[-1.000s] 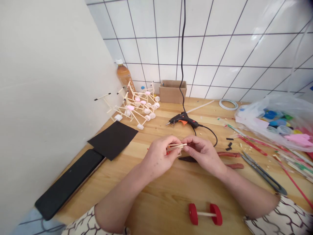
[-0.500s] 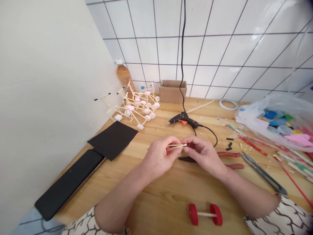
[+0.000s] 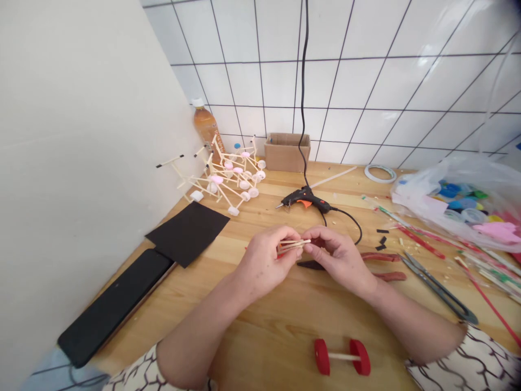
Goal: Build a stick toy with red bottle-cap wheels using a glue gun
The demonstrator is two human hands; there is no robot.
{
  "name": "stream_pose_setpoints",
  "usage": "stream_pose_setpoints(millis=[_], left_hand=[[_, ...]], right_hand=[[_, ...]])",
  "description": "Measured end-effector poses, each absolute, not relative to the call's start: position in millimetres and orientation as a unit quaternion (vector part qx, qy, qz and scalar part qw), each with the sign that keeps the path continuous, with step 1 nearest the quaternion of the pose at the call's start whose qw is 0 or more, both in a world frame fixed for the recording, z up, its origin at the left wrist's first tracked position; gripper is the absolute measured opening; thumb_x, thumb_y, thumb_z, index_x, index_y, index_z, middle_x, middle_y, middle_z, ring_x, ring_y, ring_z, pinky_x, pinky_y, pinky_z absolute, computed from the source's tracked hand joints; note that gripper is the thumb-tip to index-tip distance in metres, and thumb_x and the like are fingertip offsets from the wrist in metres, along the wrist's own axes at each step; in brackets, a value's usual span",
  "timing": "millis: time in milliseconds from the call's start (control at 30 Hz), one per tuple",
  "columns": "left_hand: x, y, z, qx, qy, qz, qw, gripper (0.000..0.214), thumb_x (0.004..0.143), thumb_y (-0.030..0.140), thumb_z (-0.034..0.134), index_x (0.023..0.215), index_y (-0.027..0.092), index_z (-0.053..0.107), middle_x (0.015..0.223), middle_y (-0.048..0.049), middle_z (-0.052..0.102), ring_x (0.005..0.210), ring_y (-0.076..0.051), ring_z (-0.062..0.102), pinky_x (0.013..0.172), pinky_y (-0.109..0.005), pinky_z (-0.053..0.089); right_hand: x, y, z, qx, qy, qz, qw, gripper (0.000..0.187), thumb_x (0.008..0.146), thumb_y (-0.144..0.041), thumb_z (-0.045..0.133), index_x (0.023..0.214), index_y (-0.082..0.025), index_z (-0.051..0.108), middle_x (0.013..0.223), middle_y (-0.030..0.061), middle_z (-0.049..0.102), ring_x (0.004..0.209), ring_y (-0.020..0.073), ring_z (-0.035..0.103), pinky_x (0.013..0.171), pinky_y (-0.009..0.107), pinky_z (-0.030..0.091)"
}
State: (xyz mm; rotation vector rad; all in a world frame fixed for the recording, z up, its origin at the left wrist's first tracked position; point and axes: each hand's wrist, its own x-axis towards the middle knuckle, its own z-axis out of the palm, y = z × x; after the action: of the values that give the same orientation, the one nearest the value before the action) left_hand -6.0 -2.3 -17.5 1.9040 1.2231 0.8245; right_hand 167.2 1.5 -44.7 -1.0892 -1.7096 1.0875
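Thin pale wooden sticks (image 3: 293, 244) lie between my two hands over the middle of the table. My left hand (image 3: 266, 260) is closed on them, with a bit of red showing behind the sticks. At their right ends, the thumb and fingers of my right hand (image 3: 340, 258) pinch the tips. Pliers with red handles (image 3: 382, 257) lie partly hidden under my right hand. Closer to me, a pair of red bottle caps (image 3: 321, 356) is joined by a wooden stick (image 3: 344, 357), like wheels on an axle.
A black glue gun (image 3: 307, 199) lies beyond my hands, its cord running up the wall. Stick models (image 3: 217, 180), a bottle (image 3: 207, 126) and a cardboard box (image 3: 287, 153) stand behind. Black card (image 3: 189, 232) and a phone (image 3: 118, 304) lie left; snips (image 3: 439, 288) and a bag of caps (image 3: 459, 201) right.
The sticks have shifted slightly between my fingers, their tips now closer together. Both hands stay in nearly the same place, and the things on the table have not moved.
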Motion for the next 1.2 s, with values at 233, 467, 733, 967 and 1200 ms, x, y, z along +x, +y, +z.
stream_pose_setpoints(millis=[233, 467, 733, 967, 1200], left_hand=[[-4.8, -2.2, -16.7, 0.734, 0.473, 0.327, 0.361, 0.007, 0.08, 0.021, 0.055, 0.084, 0.019, 0.059, 0.082, 0.0009, 0.066, 0.075, -0.012, 0.062, 0.068, -0.022, 0.048], [-4.9, -1.5, -16.7, 0.733, 0.477, 0.323, 0.361, 0.008, 0.08, 0.02, 0.055, 0.086, 0.019, 0.06, 0.083, -0.0001, 0.066, 0.076, -0.014, 0.062, 0.069, -0.024, 0.049], [-5.6, -2.2, -17.6, 0.741, 0.48, 0.317, 0.347, 0.01, 0.081, 0.024, 0.054, 0.087, 0.019, 0.06, 0.083, -0.0016, 0.066, 0.077, -0.015, 0.062, 0.07, -0.025, 0.049], [-4.8, -2.5, -15.4, 0.746, 0.48, 0.315, 0.337, 0.01, 0.08, 0.022, 0.055, 0.087, 0.018, 0.06, 0.083, -0.0014, 0.066, 0.077, -0.015, 0.062, 0.069, -0.024, 0.048], [-5.0, -2.4, -17.6, 0.747, 0.48, 0.318, 0.332, 0.012, 0.08, 0.022, 0.054, 0.089, 0.019, 0.061, 0.086, -0.0018, 0.066, 0.081, -0.016, 0.062, 0.072, -0.026, 0.048]], right_hand=[[167.7, 1.3, -43.9, -0.431, -0.699, 0.402, 0.405, 0.014, 0.082, -0.03, 0.055, 0.089, -0.019, 0.06, 0.077, 0.0023, 0.059, 0.067, 0.0143, 0.056, 0.064, 0.028, 0.047], [167.1, 0.9, -46.1, -0.44, -0.686, 0.414, 0.405, 0.016, 0.082, -0.031, 0.055, 0.091, -0.019, 0.059, 0.078, 0.0027, 0.06, 0.069, 0.0147, 0.057, 0.066, 0.029, 0.048], [166.5, 0.1, -45.0, -0.456, -0.68, 0.411, 0.402, 0.013, 0.081, -0.032, 0.055, 0.086, -0.02, 0.057, 0.072, 0.0013, 0.06, 0.065, 0.0141, 0.056, 0.062, 0.028, 0.048], [166.5, 0.7, -46.8, -0.447, -0.681, 0.411, 0.41, 0.014, 0.082, -0.032, 0.055, 0.086, -0.02, 0.058, 0.073, 0.0019, 0.06, 0.065, 0.0141, 0.056, 0.063, 0.028, 0.048], [165.6, -0.5, -45.3, -0.451, -0.681, 0.404, 0.413, 0.016, 0.081, -0.033, 0.055, 0.086, -0.019, 0.06, 0.074, 0.0023, 0.062, 0.065, 0.0144, 0.057, 0.063, 0.028, 0.048]])
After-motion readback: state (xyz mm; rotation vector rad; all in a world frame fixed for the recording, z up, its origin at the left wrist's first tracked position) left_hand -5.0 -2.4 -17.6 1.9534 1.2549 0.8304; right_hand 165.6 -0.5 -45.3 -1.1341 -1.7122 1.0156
